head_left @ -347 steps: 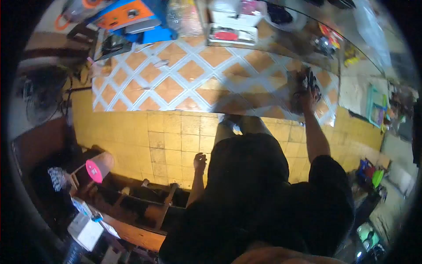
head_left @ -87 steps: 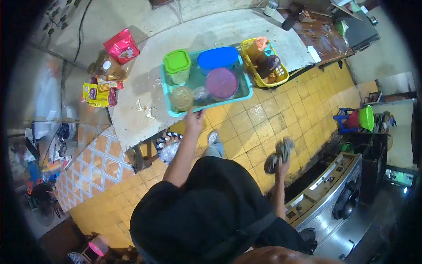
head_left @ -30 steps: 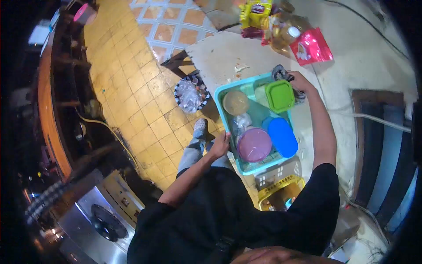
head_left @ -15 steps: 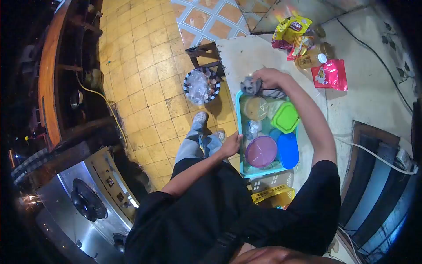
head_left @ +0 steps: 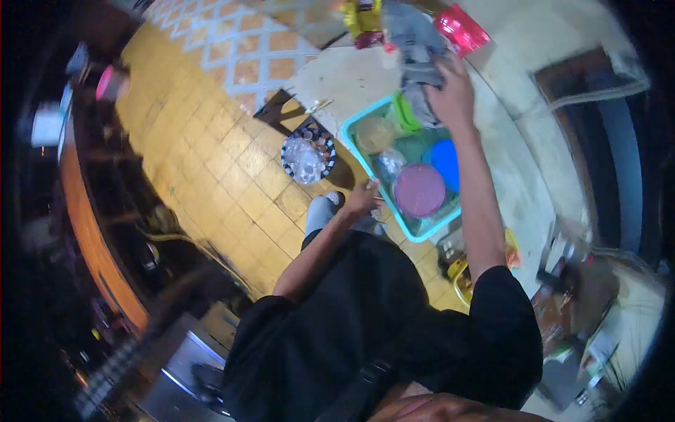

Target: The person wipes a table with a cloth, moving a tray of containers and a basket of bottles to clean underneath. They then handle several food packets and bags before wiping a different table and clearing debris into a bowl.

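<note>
A grey cloth (head_left: 420,67) hangs from my right hand (head_left: 451,91), which is closed on it above the far end of a turquoise tray (head_left: 408,226). My left hand (head_left: 362,199) is closed at the tray's left rim, fingers curled against the edge. In the tray are a purple-lidded round container (head_left: 420,190), a blue lid or container (head_left: 445,165), a green-lidded container (head_left: 406,112), a clear round tub (head_left: 375,134) and a crumpled clear plastic bag (head_left: 391,162). The cloth covers part of the green lid. My right forearm hides part of the tray's right side.
A pink packet (head_left: 462,30) and a yellow packet (head_left: 363,24) lie at the table's far end. Left of the tray, a striped bin (head_left: 308,156) with plastic waste stands beside a dark stool (head_left: 285,112). A yellow basket (head_left: 460,281) is below the tray's near end.
My right hand has lifted the grey cloth off the table's far-left corner and moved it right, over the tray's far end. The view has turned. My left hand stays at the tray's rim.
</note>
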Action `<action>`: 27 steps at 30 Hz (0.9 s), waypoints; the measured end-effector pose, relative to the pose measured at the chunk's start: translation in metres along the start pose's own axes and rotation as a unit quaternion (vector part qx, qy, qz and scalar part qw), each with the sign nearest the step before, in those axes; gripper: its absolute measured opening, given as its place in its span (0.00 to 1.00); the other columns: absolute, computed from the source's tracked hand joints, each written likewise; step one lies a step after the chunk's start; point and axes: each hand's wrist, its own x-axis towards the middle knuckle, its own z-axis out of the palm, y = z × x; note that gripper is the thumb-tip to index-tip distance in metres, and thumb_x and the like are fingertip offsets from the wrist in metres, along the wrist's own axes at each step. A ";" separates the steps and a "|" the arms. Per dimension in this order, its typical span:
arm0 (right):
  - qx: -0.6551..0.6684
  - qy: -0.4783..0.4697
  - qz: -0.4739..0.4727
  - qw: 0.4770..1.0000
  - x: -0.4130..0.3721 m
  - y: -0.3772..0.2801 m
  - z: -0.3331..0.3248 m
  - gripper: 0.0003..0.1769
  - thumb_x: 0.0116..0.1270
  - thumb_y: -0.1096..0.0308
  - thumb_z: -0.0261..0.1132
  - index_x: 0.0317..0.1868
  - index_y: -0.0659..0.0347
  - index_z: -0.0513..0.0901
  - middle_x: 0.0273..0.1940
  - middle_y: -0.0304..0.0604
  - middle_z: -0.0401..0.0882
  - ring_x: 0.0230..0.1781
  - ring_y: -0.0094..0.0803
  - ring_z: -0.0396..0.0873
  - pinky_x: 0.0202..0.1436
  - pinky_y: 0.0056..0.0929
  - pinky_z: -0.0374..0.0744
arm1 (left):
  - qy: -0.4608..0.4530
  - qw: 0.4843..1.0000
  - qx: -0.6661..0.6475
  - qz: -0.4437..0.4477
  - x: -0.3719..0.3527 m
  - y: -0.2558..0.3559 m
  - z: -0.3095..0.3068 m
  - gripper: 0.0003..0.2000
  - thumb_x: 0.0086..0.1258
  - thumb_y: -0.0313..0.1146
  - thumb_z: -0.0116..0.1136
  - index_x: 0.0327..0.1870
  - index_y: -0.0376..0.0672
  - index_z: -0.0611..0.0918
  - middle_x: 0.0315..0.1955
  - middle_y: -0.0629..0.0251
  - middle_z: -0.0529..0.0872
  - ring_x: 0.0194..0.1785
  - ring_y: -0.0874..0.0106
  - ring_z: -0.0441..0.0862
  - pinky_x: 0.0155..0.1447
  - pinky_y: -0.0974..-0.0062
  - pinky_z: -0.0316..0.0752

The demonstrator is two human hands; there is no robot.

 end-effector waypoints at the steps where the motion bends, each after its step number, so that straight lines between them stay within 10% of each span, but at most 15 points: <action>1: 0.011 0.031 0.043 0.999 -0.020 0.020 -0.026 0.28 0.50 0.69 0.66 0.56 0.60 0.78 0.58 0.55 0.72 0.55 0.53 0.73 0.59 0.42 0.73 | -0.075 0.993 -0.055 0.079 0.005 -0.021 -0.007 0.20 0.75 0.46 0.46 0.55 0.36 0.69 0.40 0.55 0.79 0.33 0.65 0.83 0.37 0.67 0.82; 2: 0.004 0.065 0.087 0.994 -0.048 0.035 -0.052 0.27 0.51 0.68 0.66 0.56 0.62 0.77 0.56 0.57 0.73 0.54 0.54 0.74 0.58 0.42 0.74 | -0.151 0.970 -0.114 0.152 0.009 -0.030 -0.013 0.20 0.75 0.45 0.47 0.55 0.36 0.68 0.43 0.54 0.79 0.35 0.62 0.84 0.39 0.65 0.82; 3: -0.004 0.098 0.130 0.987 -0.078 0.047 -0.076 0.27 0.53 0.68 0.66 0.55 0.65 0.76 0.55 0.58 0.74 0.53 0.55 0.75 0.56 0.42 0.74 | -0.037 0.905 -0.337 -0.257 -0.003 0.084 -0.034 0.19 0.72 0.42 0.52 0.56 0.38 0.68 0.45 0.53 0.80 0.41 0.57 0.83 0.48 0.63 0.80; 4: -0.006 0.132 0.180 0.975 -0.115 0.062 -0.091 0.26 0.55 0.68 0.65 0.55 0.67 0.75 0.54 0.59 0.75 0.52 0.54 0.76 0.55 0.41 0.74 | -0.068 0.908 -0.317 -0.264 0.005 0.064 -0.041 0.19 0.72 0.42 0.52 0.56 0.38 0.68 0.45 0.53 0.80 0.41 0.57 0.83 0.48 0.63 0.80; 6: -0.028 0.181 0.258 0.949 -0.198 0.070 -0.106 0.25 0.57 0.68 0.64 0.55 0.70 0.75 0.52 0.60 0.76 0.52 0.54 0.76 0.54 0.40 0.75 | -0.233 0.963 -0.139 -0.009 0.026 0.000 -0.068 0.19 0.72 0.41 0.53 0.57 0.40 0.68 0.47 0.55 0.79 0.48 0.56 0.81 0.52 0.62 0.78; 8: -0.087 0.223 0.366 0.899 -0.270 0.044 -0.111 0.16 0.63 0.70 0.62 0.51 0.67 0.77 0.47 0.52 0.81 0.49 0.40 0.79 0.54 0.33 0.74 | -0.297 0.858 -0.377 -0.183 0.041 0.009 -0.098 0.20 0.75 0.44 0.47 0.61 0.43 0.65 0.49 0.55 0.76 0.49 0.59 0.80 0.50 0.60 0.79; 10: -0.062 0.257 0.416 0.870 -0.320 -0.004 -0.100 0.17 0.63 0.70 0.62 0.51 0.68 0.77 0.47 0.52 0.81 0.49 0.39 0.79 0.54 0.34 0.74 | -0.122 0.904 -0.346 -0.218 0.049 0.038 -0.116 0.20 0.75 0.44 0.46 0.61 0.44 0.64 0.47 0.55 0.76 0.48 0.60 0.80 0.49 0.62 0.79; 12: 0.015 0.287 0.488 0.824 -0.358 -0.040 -0.073 0.18 0.61 0.72 0.63 0.52 0.67 0.77 0.47 0.51 0.82 0.49 0.39 0.79 0.55 0.33 0.73 | -0.172 0.977 -0.117 0.054 0.124 -0.115 -0.141 0.20 0.75 0.45 0.45 0.61 0.44 0.64 0.46 0.56 0.76 0.45 0.61 0.80 0.45 0.65 0.80; 14: 0.009 0.217 0.483 0.848 -0.386 -0.059 -0.034 0.20 0.59 0.72 0.60 0.54 0.63 0.76 0.48 0.55 0.79 0.49 0.51 0.77 0.53 0.41 0.74 | -0.017 0.932 -0.211 -0.296 0.124 0.042 -0.147 0.20 0.75 0.45 0.46 0.60 0.43 0.65 0.47 0.55 0.76 0.43 0.60 0.82 0.40 0.65 0.83; 15: -0.031 0.207 0.510 0.835 -0.394 -0.068 -0.009 0.19 0.58 0.72 0.61 0.51 0.63 0.77 0.47 0.55 0.79 0.48 0.53 0.76 0.53 0.42 0.74 | -0.023 0.932 -0.203 -0.299 0.129 0.046 -0.151 0.20 0.75 0.45 0.46 0.60 0.43 0.65 0.47 0.55 0.76 0.43 0.60 0.82 0.40 0.65 0.83; 18: -0.183 0.153 0.530 0.814 -0.385 -0.095 0.050 0.16 0.56 0.69 0.63 0.46 0.64 0.79 0.46 0.57 0.77 0.48 0.59 0.73 0.51 0.48 0.74 | -0.116 0.963 -0.179 -0.166 0.153 0.042 -0.161 0.18 0.75 0.42 0.46 0.58 0.42 0.68 0.45 0.54 0.78 0.38 0.60 0.84 0.38 0.64 0.84; 20: -0.201 0.176 0.571 0.776 -0.368 -0.116 0.066 0.19 0.56 0.67 0.64 0.49 0.64 0.78 0.49 0.61 0.75 0.49 0.61 0.72 0.50 0.51 0.74 | -0.193 0.978 -0.011 0.078 0.161 0.034 -0.165 0.15 0.76 0.40 0.45 0.55 0.41 0.70 0.42 0.53 0.80 0.35 0.59 0.85 0.39 0.62 0.85; 24: -0.222 0.186 0.562 0.775 -0.352 -0.133 0.083 0.22 0.61 0.65 0.62 0.54 0.65 0.74 0.54 0.64 0.70 0.50 0.62 0.70 0.51 0.49 0.73 | -0.282 0.942 -0.023 0.177 0.165 0.050 -0.169 0.13 0.77 0.38 0.43 0.53 0.40 0.70 0.41 0.53 0.80 0.35 0.57 0.85 0.40 0.62 0.86; 27: -0.175 0.148 0.522 0.821 -0.325 -0.155 0.092 0.22 0.61 0.66 0.61 0.55 0.65 0.74 0.52 0.65 0.71 0.50 0.62 0.70 0.54 0.50 0.71 | -0.247 0.966 -0.021 0.072 0.161 0.054 -0.169 0.11 0.77 0.35 0.39 0.50 0.38 0.70 0.43 0.55 0.80 0.38 0.56 0.85 0.41 0.63 0.86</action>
